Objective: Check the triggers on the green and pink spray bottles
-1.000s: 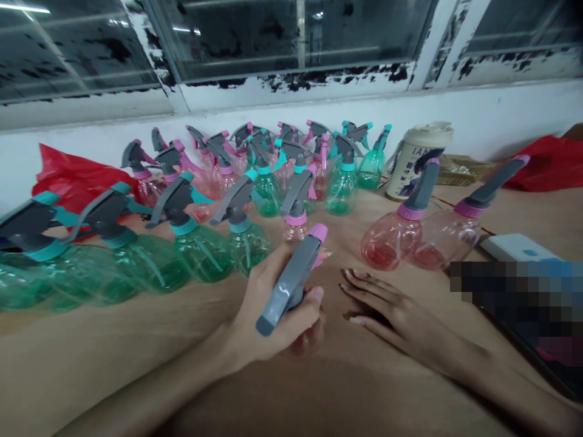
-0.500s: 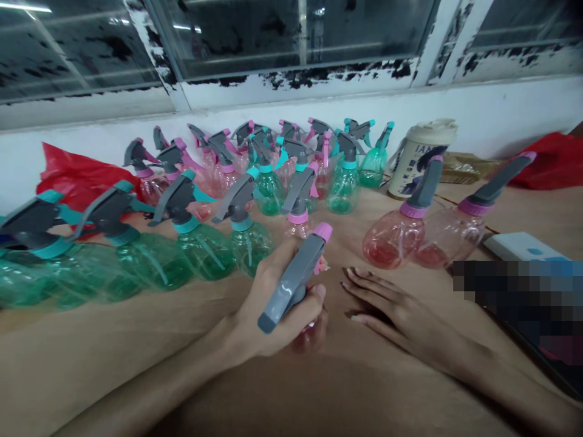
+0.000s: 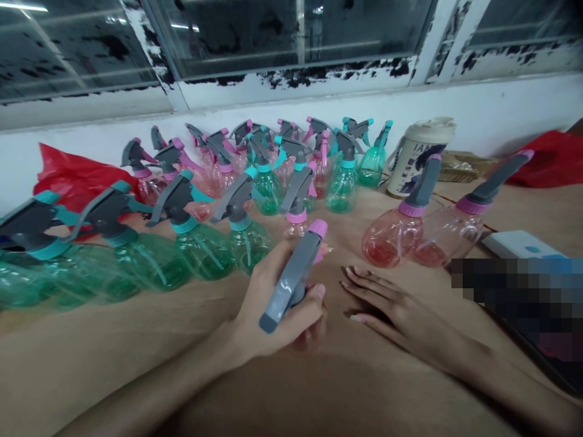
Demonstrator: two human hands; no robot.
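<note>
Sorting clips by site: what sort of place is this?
Probably a workshop or small factory: many near-identical spray bottles crowd the table, beneath windows with black-blotched frames.

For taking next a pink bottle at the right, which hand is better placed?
Probably the right hand: it holds nothing and lies near those pink bottles, while the left hand grips a spray bottle.

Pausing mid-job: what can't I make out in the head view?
Head view:
Held spray bottle: body mostly hidden by the left hand.
Right hand: whatever lies beneath it is hidden.
Far-left green bottle: cut off by the left edge.
Dark object at right: masked by pixelation.
Cup: finer print too small.
</note>
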